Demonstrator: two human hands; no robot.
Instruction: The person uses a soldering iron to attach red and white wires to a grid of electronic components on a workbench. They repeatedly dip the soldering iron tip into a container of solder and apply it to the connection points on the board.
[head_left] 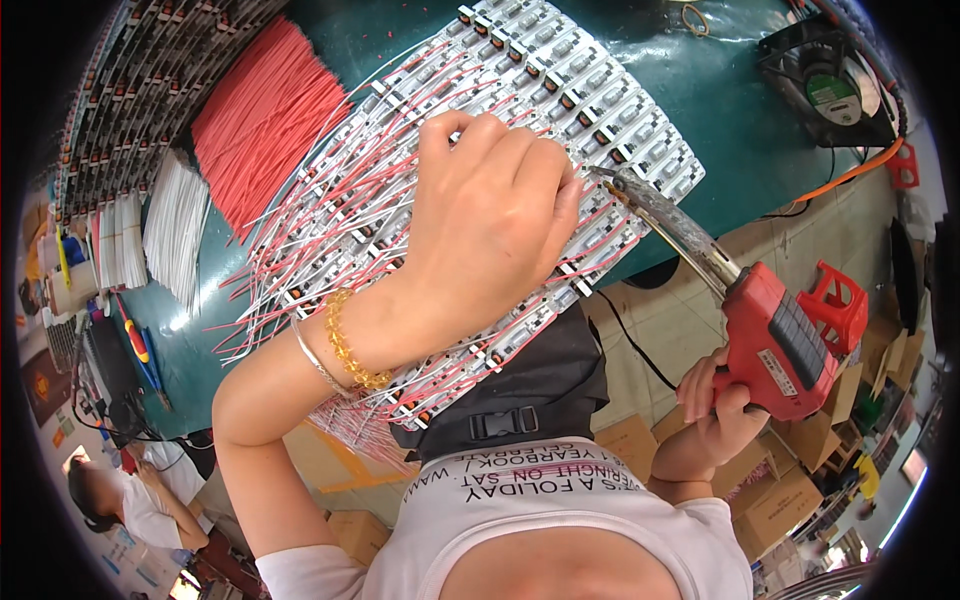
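1. White-and-silver circuit boards [605,115] lie side by side in a broad panel on the desk, directly under the left hand; loose red and white wires [330,220] trail across their left part. With so many crossing ends, it helps to part each wire from its neighbours before heat comes near.
2. The left hand [490,200] bends over the panel with its fingers curled in. Its fingertips are hidden, so I cannot tell whether they pinch a wire. A steady wrist resting low should keep the work from wandering.
3. The metal tip [622,190] of the red soldering gun [780,345] sits just beside that hand's curled fingers. This looks like the main risk: best to approach from the open right side, touch briefly and keep skin clear.
4. The right hand [722,405] is wrapped around the gun's handle, off to the right of the panel. A loose, level grip should serve aim better than pressure.
5. Farther out, a pile of red wires [265,120] and a bundle of white wires [178,225] lie left of the panel on the green desk [735,140]; a black fan [830,85] stands at the far right. Airflow there, if running, could carry fumes away.
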